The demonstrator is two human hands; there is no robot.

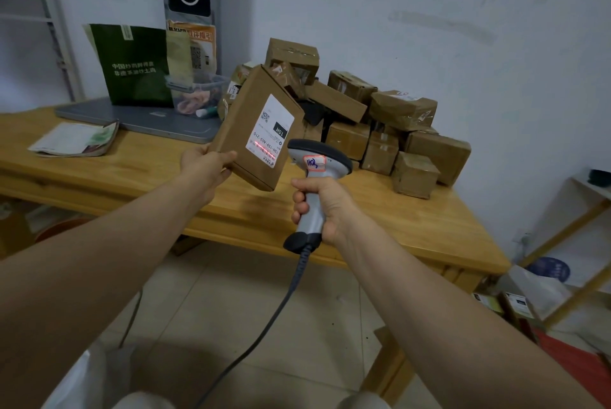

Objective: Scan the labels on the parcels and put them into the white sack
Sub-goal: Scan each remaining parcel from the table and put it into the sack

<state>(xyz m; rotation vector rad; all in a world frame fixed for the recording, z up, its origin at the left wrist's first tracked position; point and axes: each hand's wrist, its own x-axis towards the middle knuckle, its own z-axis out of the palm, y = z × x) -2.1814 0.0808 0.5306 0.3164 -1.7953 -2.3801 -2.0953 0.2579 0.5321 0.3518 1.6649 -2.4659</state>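
Note:
My left hand (pixel 206 165) holds a flat brown cardboard parcel (pixel 246 124) by its lower left corner, tilted above the wooden table (pixel 380 226). Its white label (pixel 271 130) faces me, and a red scan line lies across the label's lower end. My right hand (pixel 325 207) grips the handle of a grey corded barcode scanner (pixel 317 160) just right of the parcel, its head close to the label. A pile of several brown parcels (pixel 380 124) sits on the table's far right side. Part of the white sack (pixel 79 379) shows at the bottom left.
A green paper bag (pixel 135 64), a grey flat scale (pixel 139 119), a clear plastic box (pixel 198 94) and a booklet (pixel 76 140) sit on the table's left. Wooden shelving (pixel 575 243) stands at the right. The scanner cable (pixel 264 326) hangs toward the tiled floor.

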